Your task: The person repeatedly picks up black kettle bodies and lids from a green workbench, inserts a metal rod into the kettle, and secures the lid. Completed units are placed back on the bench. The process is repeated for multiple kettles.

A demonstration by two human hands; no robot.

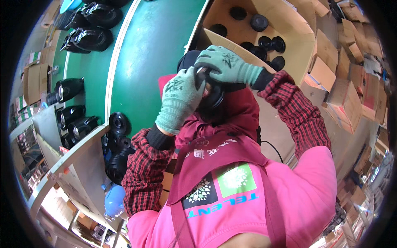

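Observation:
Over my lap, a glossy black rounded part (213,101) sits between my two gloved hands. My left hand (178,94), in a pale green knit glove, is closed on its near left side. From the far right, my right hand (226,66) curls its fingers over the top of the same part. A small shiny spot shows between the fingertips of both hands; what it is I cannot make out. The fingers and gloves hide much of the part. Beneath it lies the dark red apron (244,111).
A green-topped table (144,53) stands on the left, with glossy black housings (93,39) along its far side. Beyond my right hand is an open cardboard box (285,25) holding several round black pieces (259,22). Stacked cartons (345,103) fill the right. A blue plastic container (114,200) is at lower left.

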